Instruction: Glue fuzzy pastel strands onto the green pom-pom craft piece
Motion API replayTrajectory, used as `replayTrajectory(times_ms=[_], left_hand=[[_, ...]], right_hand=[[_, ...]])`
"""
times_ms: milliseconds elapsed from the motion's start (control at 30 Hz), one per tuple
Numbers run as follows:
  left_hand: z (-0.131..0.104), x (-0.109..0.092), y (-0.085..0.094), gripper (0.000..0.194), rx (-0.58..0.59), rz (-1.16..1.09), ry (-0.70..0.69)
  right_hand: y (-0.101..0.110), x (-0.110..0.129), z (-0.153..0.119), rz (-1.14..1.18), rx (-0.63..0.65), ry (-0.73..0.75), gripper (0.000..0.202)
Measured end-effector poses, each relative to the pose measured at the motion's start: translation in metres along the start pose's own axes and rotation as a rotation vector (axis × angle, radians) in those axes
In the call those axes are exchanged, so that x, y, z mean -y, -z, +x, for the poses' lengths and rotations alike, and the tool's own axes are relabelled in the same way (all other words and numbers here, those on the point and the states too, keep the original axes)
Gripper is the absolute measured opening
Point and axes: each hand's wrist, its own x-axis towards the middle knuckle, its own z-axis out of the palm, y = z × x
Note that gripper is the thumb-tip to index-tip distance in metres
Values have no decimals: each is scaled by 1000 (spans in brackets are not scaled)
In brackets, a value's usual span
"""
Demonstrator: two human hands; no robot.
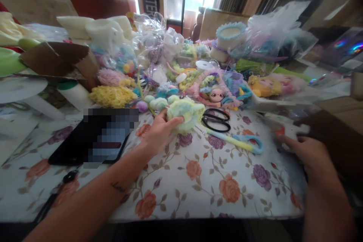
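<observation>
My left hand (162,130) is closed on a fluffy pale yellow-green plush piece (185,113), thumb on its near side. A string of pale green pompoms (157,103) lies against its left side. Black-handled scissors (217,120) rest just right of the plush, their blades hidden. Below them a fuzzy yellow and blue strip (236,141) curls into a loop at its right end. Over the table's right side, my right hand (312,159) is beside a white object with a red patch (287,126). Blur hides its fingers' grip and the object's kind.
A dark tablet-like device (82,136) lies on the floral tablecloth (195,193) at left. Behind it stand a thread cone (75,94) and a cardboard box (59,60). Colourful fuzzy pieces, a doll head (217,95) and plastic bags (278,30) crowd the back.
</observation>
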Motion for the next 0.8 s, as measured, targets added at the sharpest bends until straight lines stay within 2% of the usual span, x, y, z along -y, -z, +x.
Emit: replayTrajectory(times_ms=[100, 133, 200, 233, 267, 333, 433, 500, 633, 800], left_hand=[[3, 2, 2, 49, 7, -59, 8], [4, 2, 2, 50, 8, -69, 8], [5, 3, 3, 52, 7, -71, 7], [5, 3, 3, 52, 1, -69, 3], [5, 4, 3, 52, -4, -67, -4], [4, 3, 2, 52, -12, -56, -20], [1, 2, 2, 54, -24, -23, -63], [0, 2, 2, 53, -37, -4, -85], [0, 4, 2, 46, -40, -27, -94], [-1, 5, 0, 40, -51, -18, -76]], right_hand=[[6, 14, -28, 348, -10, -263, 36], [7, 20, -41, 466, 19, -297, 32], [9, 33, -69, 688, 98, -248, 16], [10, 39, -85, 765, 215, -187, 12], [10, 46, -102, 833, 289, -108, 15], [8, 60, -136, 880, 561, -58, 22], [1, 79, -175, 913, 815, -68, 22], [-7, 87, -188, 894, 926, -100, 28], [-20, 87, -192, 835, 1004, -108, 27], [-23, 83, -198, 845, 952, -113, 33]])
